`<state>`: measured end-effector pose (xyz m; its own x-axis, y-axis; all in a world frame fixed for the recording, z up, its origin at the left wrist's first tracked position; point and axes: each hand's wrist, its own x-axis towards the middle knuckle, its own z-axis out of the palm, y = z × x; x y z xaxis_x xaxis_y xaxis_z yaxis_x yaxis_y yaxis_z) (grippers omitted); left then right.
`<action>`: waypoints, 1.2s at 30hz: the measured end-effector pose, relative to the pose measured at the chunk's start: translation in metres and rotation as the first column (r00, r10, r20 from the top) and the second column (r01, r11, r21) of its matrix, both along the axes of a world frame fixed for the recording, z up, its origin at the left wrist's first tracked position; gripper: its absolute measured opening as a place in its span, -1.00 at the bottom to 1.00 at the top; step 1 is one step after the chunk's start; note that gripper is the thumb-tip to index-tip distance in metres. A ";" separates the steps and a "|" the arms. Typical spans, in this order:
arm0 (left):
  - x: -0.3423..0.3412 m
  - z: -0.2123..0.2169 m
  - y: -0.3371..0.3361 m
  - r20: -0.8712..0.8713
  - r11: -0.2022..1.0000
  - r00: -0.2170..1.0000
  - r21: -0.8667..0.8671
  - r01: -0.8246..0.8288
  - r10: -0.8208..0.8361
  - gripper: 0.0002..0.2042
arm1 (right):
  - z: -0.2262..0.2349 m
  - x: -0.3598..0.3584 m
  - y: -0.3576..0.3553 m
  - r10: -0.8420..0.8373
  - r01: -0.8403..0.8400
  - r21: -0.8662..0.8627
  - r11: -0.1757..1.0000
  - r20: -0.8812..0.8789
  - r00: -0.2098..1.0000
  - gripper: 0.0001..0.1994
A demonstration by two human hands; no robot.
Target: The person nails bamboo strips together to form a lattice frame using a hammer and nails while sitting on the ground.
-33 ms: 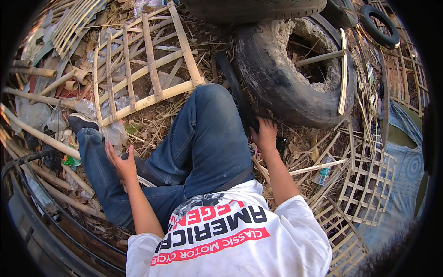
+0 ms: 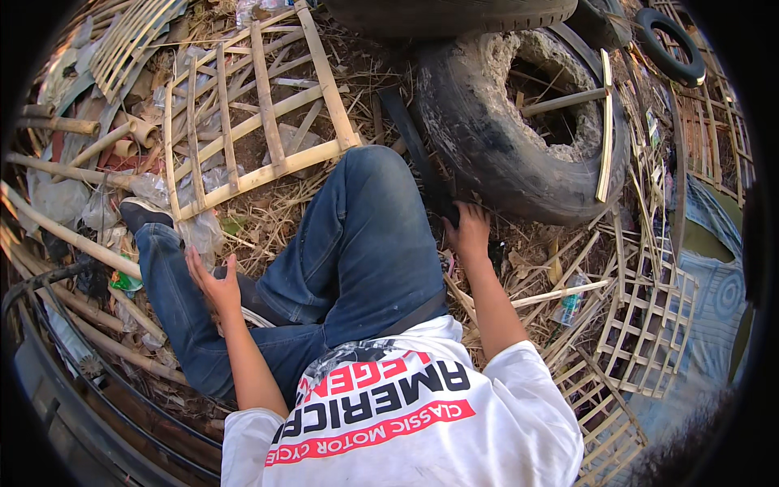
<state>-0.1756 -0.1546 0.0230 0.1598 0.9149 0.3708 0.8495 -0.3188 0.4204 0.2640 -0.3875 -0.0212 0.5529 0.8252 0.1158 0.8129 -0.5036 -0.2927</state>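
I sit among bamboo scraps in blue jeans (image 2: pixel 357 243) and a white printed shirt. My left hand (image 2: pixel 213 284) hovers over my left thigh, palm up, fingers apart and empty. My right hand (image 2: pixel 469 231) reaches down beside my right knee, at the foot of a large worn tyre (image 2: pixel 487 162) caked with dried mud. Its fingertips meet the lower end of a black rubber strip (image 2: pixel 418 154) that leans along the tyre. Whether the fingers grip the strip is hidden. A bamboo slat (image 2: pixel 604 122) stands across the tyre's opening.
A bamboo lattice frame (image 2: pixel 260 122) lies on dry straw ahead of my left knee. More lattice panels (image 2: pixel 649 325) pile up at the right, with a plastic bottle (image 2: pixel 570 300) and blue cloth (image 2: pixel 714 276). Bamboo poles (image 2: pixel 65 231) lie at the left. A small tyre (image 2: pixel 669 36) sits far right.
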 end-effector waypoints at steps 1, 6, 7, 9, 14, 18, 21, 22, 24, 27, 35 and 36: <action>0.000 -0.001 -0.001 -0.018 1.000 1.000 -0.014 -0.004 0.004 -0.21 | -0.001 0.003 0.004 -0.024 0.024 -0.003 1.000 0.001 1.000 -0.59; 0.001 -0.004 -0.004 -0.004 0.997 1.000 -0.078 -0.025 0.025 -0.20 | 0.004 -0.003 -0.002 -0.069 0.084 0.081 0.993 -0.179 0.982 -0.75; 0.000 -0.006 -0.004 -0.008 0.996 1.000 -0.090 -0.028 0.027 -0.20 | 0.003 -0.006 -0.012 -0.076 0.105 0.084 0.991 -0.296 0.952 -0.77; -0.001 -0.011 -0.005 -0.016 0.993 0.999 -0.115 -0.031 0.029 -0.20 | 0.004 -0.016 -0.029 -0.076 0.089 0.025 0.996 -0.334 0.940 -0.80; -0.003 -0.019 -0.004 -0.046 0.993 0.999 -0.116 -0.020 0.015 -0.21 | -0.007 -0.027 -0.048 -0.122 0.104 -0.082 0.991 -0.264 0.957 -0.81; -0.003 -0.025 -0.003 -0.030 0.990 0.999 -0.139 -0.034 0.030 -0.22 | -0.015 -0.027 -0.043 -0.108 0.063 -0.169 0.984 -0.273 0.956 -0.85; -0.004 -0.024 -0.003 -0.019 0.988 0.999 -0.149 -0.034 0.032 -0.22 | -0.017 -0.030 -0.035 -0.124 0.067 -0.265 0.962 -0.208 0.970 -0.87; -0.006 -0.024 -0.003 -0.011 0.989 1.000 -0.145 -0.030 0.029 -0.22 | -0.018 -0.030 -0.034 -0.142 0.086 -0.268 0.959 -0.195 0.971 -0.87; -0.008 -0.025 -0.004 0.009 0.990 1.000 -0.138 -0.021 0.023 -0.22 | -0.018 -0.032 -0.031 -0.181 0.130 -0.259 0.957 -0.182 0.967 -0.87; -0.010 -0.026 -0.003 0.037 0.992 0.999 -0.122 -0.022 0.026 -0.23 | -0.017 -0.032 -0.027 -0.236 0.187 -0.261 0.947 -0.172 0.956 -0.85; -0.008 -0.026 -0.004 0.027 0.995 0.999 -0.097 -0.019 0.022 -0.27 | -0.013 -0.024 -0.023 -0.280 0.235 -0.224 0.946 -0.197 0.940 -0.85; -0.007 -0.027 -0.004 0.027 0.996 1.000 -0.090 -0.013 0.016 -0.27 | -0.014 -0.024 -0.023 -0.290 0.244 -0.220 0.944 -0.211 0.933 -0.84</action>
<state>-0.1825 -0.1589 -0.0040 0.1373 0.9467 0.2914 0.8416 -0.2666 0.4697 0.2402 -0.4110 -0.0350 0.7479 0.6365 -0.1884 0.5587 -0.7568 -0.3393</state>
